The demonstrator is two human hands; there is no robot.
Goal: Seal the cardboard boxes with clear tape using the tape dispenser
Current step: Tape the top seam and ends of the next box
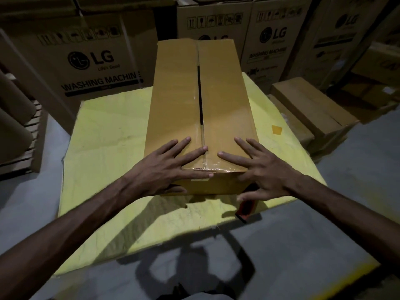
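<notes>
Pressing my left hand (pixel 173 167) and right hand (pixel 259 167) flat, fingers spread, on the cardboard box's (pixel 179 87) near end, either side of its seam, where clear tape (pixel 213 166) shines. The box sits on the yellow counter (pixel 108 137); the tape dispenser (pixel 246 210) lies by its near right corner.

WORK SURFACE: LOAD AND LAYOUT

The yellow work surface (pixel 108 148) is flat and stands above a grey floor (pixel 303 245). One long cardboard box (pixel 177 94) lies on it lengthwise, running from the near edge to the far edge, right of centre. A red-and-black tape dispenser (pixel 246 207), partly hidden, lies at the near edge, just beside the box's near right corner. A small orange patch (pixel 277 129) lies flat right of the box.
</notes>
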